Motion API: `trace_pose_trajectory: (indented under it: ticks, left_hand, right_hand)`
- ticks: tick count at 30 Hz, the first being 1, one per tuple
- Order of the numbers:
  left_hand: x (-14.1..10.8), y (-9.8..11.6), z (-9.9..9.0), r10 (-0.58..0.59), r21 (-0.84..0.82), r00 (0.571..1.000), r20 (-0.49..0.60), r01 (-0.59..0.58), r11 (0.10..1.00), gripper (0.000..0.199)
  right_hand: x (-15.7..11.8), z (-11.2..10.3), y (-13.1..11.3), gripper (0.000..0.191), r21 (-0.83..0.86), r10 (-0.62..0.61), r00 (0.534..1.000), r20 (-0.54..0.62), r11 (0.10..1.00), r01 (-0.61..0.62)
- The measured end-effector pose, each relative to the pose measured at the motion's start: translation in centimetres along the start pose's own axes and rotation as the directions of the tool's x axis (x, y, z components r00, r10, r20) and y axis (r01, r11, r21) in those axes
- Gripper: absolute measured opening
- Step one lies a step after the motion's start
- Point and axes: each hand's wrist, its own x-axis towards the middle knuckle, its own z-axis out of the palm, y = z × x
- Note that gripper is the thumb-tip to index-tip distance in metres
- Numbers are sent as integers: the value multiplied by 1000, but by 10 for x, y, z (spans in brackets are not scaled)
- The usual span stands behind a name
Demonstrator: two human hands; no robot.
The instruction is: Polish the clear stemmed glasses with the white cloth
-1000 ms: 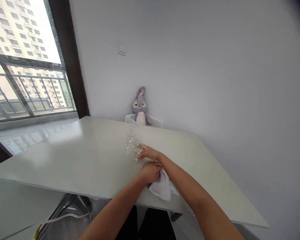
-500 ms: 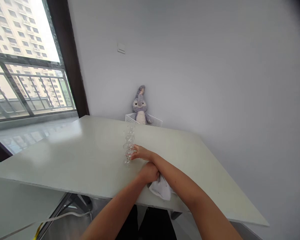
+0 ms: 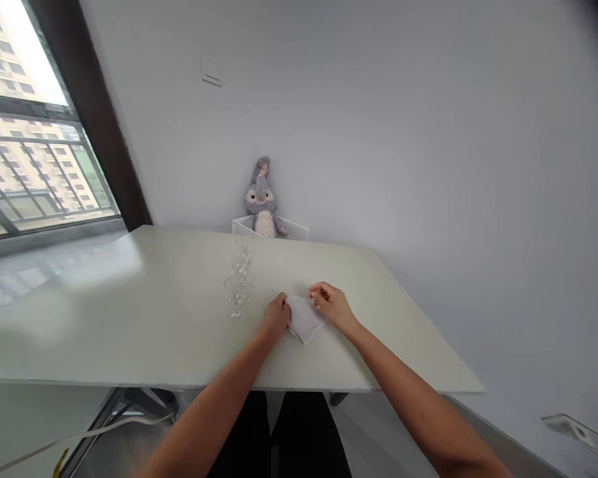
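Observation:
A white cloth point(image 3: 305, 321) is gripped along its left side by my left hand point(image 3: 276, 317), whose fingers are closed on it. At the upper right edge of the cloth is my right hand point(image 3: 333, 305). Its fingers are loosely curled with a gap between thumb and forefinger, and I see nothing between them. To the left of both hands, several clear stemmed glasses point(image 3: 240, 297) stand in a row running away from me. Their outlines are faint and overlap, and neither hand touches them.
The pale table point(image 3: 179, 332) spreads under everything, its front edge close to my legs. At its far side a white mesh basket point(image 3: 295, 230) holds a grey plush rabbit point(image 3: 262, 202). A wall point(image 3: 403, 133) rises behind, with a window point(image 3: 34, 153) at left.
My right hand has left the glasses and moved right, uncrossing from my left arm. My left hand has brought the cloth up and forward, beside the glasses. The view has shifted right.

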Motion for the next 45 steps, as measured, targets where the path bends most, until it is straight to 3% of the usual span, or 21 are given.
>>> trace_pose_trajectory:
  ticks: [3, 6, 8, 12, 15, 18, 21, 24, 26, 28, 32, 36, 38, 41, 45]
  left_hand:
    - [-1, 3, 0, -59, -111, 998, -3, 59, 992, 14]
    - [-5, 15, 2, -76, -216, 997, 31, 81, 973, 14]
    - [-3, 29, 1, -59, -260, 997, 46, 69, 963, 13]
    - [24, 71, -16, 5, -282, 1000, 24, 2, 959, 12]
    - [47, 102, -39, 63, -265, 997, -48, -73, 961, 11]
    - [42, 113, -57, 130, -169, 980, -151, -155, 973, 13]
    - [1, 92, -62, 116, -110, 965, -233, -145, 983, 26]
    - [-57, 51, -62, 81, -61, 960, -266, -101, 993, 25]
    - [-90, 25, -65, 107, 35, 973, -203, -102, 994, 20]
    - [-111, 7, -72, 138, 144, 974, -178, -113, 983, 18]
    - [-122, -11, -91, 197, 370, 975, -102, -147, 917, 30]
    - [-117, -29, -98, -30, 502, 992, -122, 88, 860, 39]
    - [-115, -36, -98, -123, 514, 988, -98, 156, 844, 41]
    - [-115, -39, -96, -150, 531, 988, -41, 149, 834, 44]
    - [-113, -32, -94, -171, 564, 985, -9, 146, 813, 41]
  right_hand:
    - [-33, -10, 12, 27, -199, -80, 996, 27, 976, 83]
    - [-53, 1, 17, 66, -390, -172, 975, 138, 896, 213]
    - [-53, 9, 17, 83, -468, -148, 974, 171, 858, 212]
    - [-20, 2, 4, 55, -513, -31, 997, 72, 856, 64]
    - [12, -19, -13, 51, -504, -203, 978, -48, 850, 152]
    - [18, -31, -22, 50, -464, -363, 931, -47, 833, 301]
    - [-7, -28, -12, 52, -401, -370, 916, 154, 824, 400]
    - [-40, -20, 7, 60, -305, -322, 833, 450, 821, 483]
    - [-51, -16, 15, 60, -275, -289, 817, 500, 841, 465]
    - [-48, -8, 18, 52, -305, -254, 859, 445, 859, 412]
    - [-20, 28, 16, 52, -389, -208, 916, 344, 856, 340]
    - [16, 79, 27, 69, -433, -48, 895, 443, 863, 260]
    - [39, 98, 34, 68, -462, -22, 910, 415, 856, 231]
    - [78, 113, 39, 63, -495, -2, 918, 396, 842, 215]
    - [129, 108, 45, 59, -468, -18, 916, 401, 856, 222]
